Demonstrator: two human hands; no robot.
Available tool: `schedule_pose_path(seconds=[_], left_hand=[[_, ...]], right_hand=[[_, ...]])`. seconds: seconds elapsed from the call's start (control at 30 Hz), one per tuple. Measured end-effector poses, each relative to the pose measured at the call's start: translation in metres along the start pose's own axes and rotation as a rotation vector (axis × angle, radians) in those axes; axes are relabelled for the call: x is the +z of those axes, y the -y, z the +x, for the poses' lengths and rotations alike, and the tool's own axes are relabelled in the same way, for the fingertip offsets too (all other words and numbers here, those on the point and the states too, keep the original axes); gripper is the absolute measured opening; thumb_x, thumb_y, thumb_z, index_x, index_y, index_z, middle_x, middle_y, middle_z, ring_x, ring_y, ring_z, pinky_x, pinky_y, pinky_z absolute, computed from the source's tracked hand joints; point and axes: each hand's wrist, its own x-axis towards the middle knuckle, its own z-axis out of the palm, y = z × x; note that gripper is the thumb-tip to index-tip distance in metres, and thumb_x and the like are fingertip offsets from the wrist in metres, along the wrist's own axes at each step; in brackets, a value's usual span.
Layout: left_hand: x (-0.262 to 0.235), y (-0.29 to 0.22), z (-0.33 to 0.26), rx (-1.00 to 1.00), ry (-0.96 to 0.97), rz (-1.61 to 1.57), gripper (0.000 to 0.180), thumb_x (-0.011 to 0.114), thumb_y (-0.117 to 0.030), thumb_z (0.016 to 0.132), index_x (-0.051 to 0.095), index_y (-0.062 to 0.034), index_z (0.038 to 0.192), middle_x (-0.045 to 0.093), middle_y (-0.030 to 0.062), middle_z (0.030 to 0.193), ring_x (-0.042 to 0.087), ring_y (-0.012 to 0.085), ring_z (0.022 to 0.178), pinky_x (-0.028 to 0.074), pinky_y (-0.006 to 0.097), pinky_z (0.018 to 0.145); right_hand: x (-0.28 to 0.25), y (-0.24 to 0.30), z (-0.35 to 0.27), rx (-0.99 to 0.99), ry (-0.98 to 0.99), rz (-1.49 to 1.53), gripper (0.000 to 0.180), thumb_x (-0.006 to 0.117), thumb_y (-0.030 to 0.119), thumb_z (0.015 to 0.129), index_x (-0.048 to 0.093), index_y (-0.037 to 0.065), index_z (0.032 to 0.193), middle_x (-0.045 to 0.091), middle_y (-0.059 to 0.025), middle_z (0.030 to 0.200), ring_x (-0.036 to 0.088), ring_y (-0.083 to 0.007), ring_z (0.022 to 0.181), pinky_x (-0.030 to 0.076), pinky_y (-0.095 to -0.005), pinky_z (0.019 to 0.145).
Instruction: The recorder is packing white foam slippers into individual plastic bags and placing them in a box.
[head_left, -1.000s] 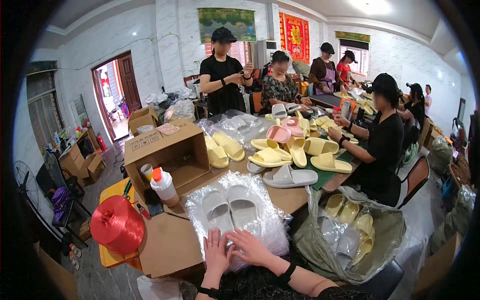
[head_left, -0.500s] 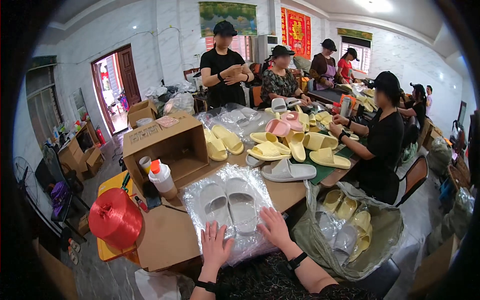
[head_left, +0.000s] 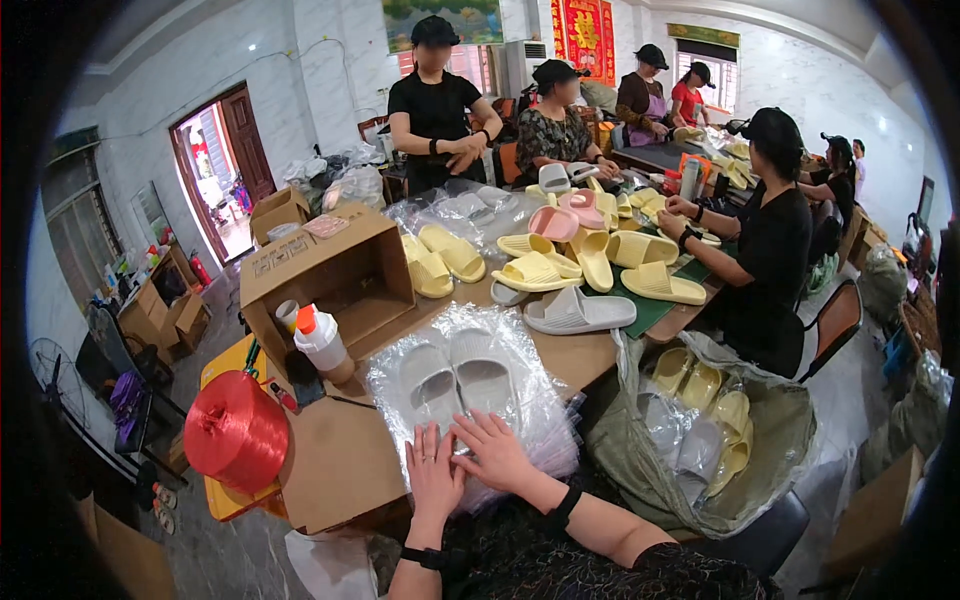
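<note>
1. Head view: your left hand (head_left: 433, 473) and right hand (head_left: 493, 452) lie flat, fingers spread, grip pinching nothing, on the near edge of the clear plastic bag (head_left: 520, 375).
2. Inside it, the grey slippers (head_left: 455, 378) rest side by side on the worktop (head_left: 590, 355), between the red twine spool (head_left: 236, 432) and the sack of yellow slippers (head_left: 700, 420).

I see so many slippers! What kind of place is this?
Probably a small workshop where slippers get packed. People sit around a long table piled with yellow slippers, a grey pair in a clear bag lies under both hands, and cardboard boxes stand nearby.
</note>
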Motion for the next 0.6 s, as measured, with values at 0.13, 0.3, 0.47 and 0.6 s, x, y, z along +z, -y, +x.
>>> schedule_pose_path(seconds=[0.13,0.3,0.47,0.6], left_hand=[[0.0,-0.002,0.003,-0.017,-0.03,-0.011,0.051,0.063,-0.037,0.092,0.056,-0.0131,0.137,0.038,0.0166,0.154,0.027,0.0396,0.146,0.019,0.059,0.118],[-0.005,-0.003,0.01,0.011,-0.022,-0.024,0.051,0.064,-0.036,0.091,0.056,-0.0127,0.135,0.039,0.0162,0.153,0.03,0.0404,0.144,0.021,0.059,0.117],[-0.001,0.001,0.003,0.009,-0.041,-0.017,0.051,0.064,-0.035,0.091,0.055,-0.0132,0.136,0.039,0.0158,0.153,0.029,0.0394,0.145,0.019,0.057,0.118],[-0.002,-0.001,0.003,-0.014,-0.022,-0.014,0.05,0.062,-0.037,0.093,0.054,-0.0139,0.138,0.038,0.0152,0.154,0.028,0.0391,0.146,0.017,0.057,0.118]], right_hand=[[0.003,-0.016,-0.006,0.081,-0.023,-0.058,0.057,0.055,0.046,0.096,0.05,0.012,0.142,0.043,-0.0115,0.153,0.037,-0.0327,0.142,0.026,-0.0493,0.118],[-0.021,-0.053,-0.026,0.227,-0.146,-0.035,0.061,0.055,0.045,0.097,0.046,0.009,0.145,0.039,-0.0134,0.155,0.034,-0.0335,0.144,0.022,-0.0498,0.119],[-0.023,-0.062,-0.033,0.26,-0.168,-0.064,0.059,0.056,0.044,0.097,0.049,0.006,0.142,0.041,-0.0147,0.153,0.033,-0.0352,0.144,0.023,-0.0504,0.118],[-0.038,-0.035,-0.01,0.247,-0.318,-0.122,0.047,0.065,0.036,0.092,0.059,0.006,0.129,0.051,-0.0163,0.142,0.04,-0.037,0.138,0.03,-0.0503,0.114]])
